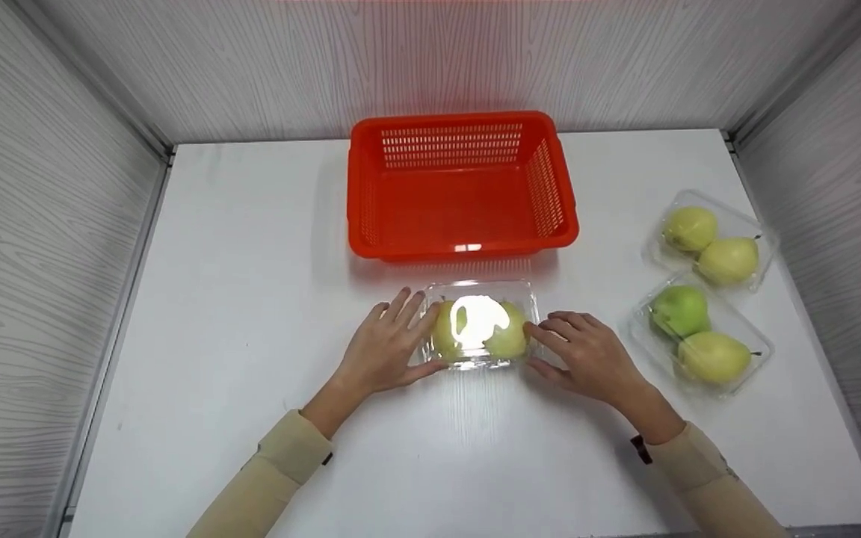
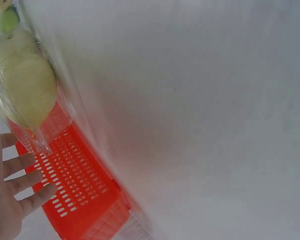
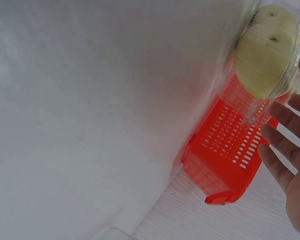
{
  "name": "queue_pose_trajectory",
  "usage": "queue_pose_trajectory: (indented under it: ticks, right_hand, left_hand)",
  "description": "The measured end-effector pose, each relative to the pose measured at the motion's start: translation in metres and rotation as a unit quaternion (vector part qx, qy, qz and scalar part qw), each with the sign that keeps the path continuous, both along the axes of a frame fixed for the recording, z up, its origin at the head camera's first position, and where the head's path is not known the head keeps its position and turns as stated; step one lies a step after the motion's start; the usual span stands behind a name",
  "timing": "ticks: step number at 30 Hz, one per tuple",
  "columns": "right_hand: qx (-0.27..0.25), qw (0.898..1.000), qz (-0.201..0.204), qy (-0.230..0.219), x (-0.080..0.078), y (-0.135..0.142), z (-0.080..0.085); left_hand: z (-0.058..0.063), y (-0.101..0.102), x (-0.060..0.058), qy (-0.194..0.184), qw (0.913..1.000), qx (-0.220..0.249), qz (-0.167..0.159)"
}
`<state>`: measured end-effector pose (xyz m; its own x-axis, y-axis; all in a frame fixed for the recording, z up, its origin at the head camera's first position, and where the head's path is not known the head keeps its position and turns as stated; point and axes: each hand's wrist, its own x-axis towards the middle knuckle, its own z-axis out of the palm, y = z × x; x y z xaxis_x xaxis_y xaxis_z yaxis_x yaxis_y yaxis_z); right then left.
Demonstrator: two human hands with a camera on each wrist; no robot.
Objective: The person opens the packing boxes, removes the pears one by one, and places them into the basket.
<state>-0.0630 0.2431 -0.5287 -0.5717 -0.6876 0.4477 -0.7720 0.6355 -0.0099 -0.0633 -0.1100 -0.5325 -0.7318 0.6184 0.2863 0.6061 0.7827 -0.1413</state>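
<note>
A clear plastic clamshell box (image 1: 480, 290) with two yellow-green pears (image 1: 508, 341) in it lies on the table in front of the red basket. Glare on its lid hides part of the fruit. At the box's left side is my left hand (image 1: 380, 350), fingers spread along the edge and thumb near the front corner. My right hand (image 1: 593, 360) touches the opposite side with its fingertips. In the left wrist view, the fingers (image 2: 27, 162) are fairly straight beside the box. The right wrist view likewise has extended fingers (image 3: 285, 142) close to the plastic.
Behind the box stands a red plastic basket (image 1: 463, 254) with slotted walls and nothing inside. On the right of the white table (image 1: 236, 284) lie two more clear boxes, one with yellow pears (image 1: 728, 261), the other with a green pear (image 1: 680, 310) and a yellow one. Wood-grain panels surround the table.
</note>
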Motion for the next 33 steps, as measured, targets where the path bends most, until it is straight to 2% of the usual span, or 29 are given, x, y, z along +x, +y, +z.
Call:
queue_pose_trajectory:
  ticks: [7,12,15,18,20,22,25,29,33]
  right_hand:
    - [-0.018,0.999,-0.012,0.03,0.003,-0.006,0.003]
    - [-0.031,0.998,-0.023,0.045,0.007,-0.017,0.007]
    - [-0.043,0.997,-0.023,0.055,0.01,-0.026,0.009]
    - [-0.057,0.996,-0.018,0.067,0.012,-0.035,0.01]
    - [-0.064,0.995,-0.014,0.075,0.013,-0.041,0.01]
    - [-0.071,0.994,-0.013,0.079,0.014,-0.047,0.01]
    - [-0.078,0.994,-0.013,0.079,0.017,-0.054,0.01]
    - [-0.08,0.992,-0.006,0.095,0.019,-0.065,0.01]
    - [-0.081,0.989,0.01,0.126,0.02,-0.075,0.008]
  left_hand:
    - [0.005,-0.004,0.008,-0.011,0.9995,0.025,0.017]
    - [0.008,-0.008,0.016,-0.039,0.9961,0.075,0.026]
    - [0.009,-0.011,0.021,-0.074,0.9886,0.126,0.035]
    - [0.01,-0.012,0.025,-0.123,0.9738,0.184,0.052]
    - [0.01,-0.013,0.029,-0.16,0.959,0.223,0.069]
    - [0.011,-0.014,0.032,-0.199,0.9401,0.262,0.089]
    - [0.013,-0.015,0.036,-0.25,0.9062,0.32,0.116]
    - [0.012,-0.016,0.039,-0.304,0.8503,0.408,0.134]
    - [0.01,-0.016,0.039,-0.347,0.7861,0.491,0.144]
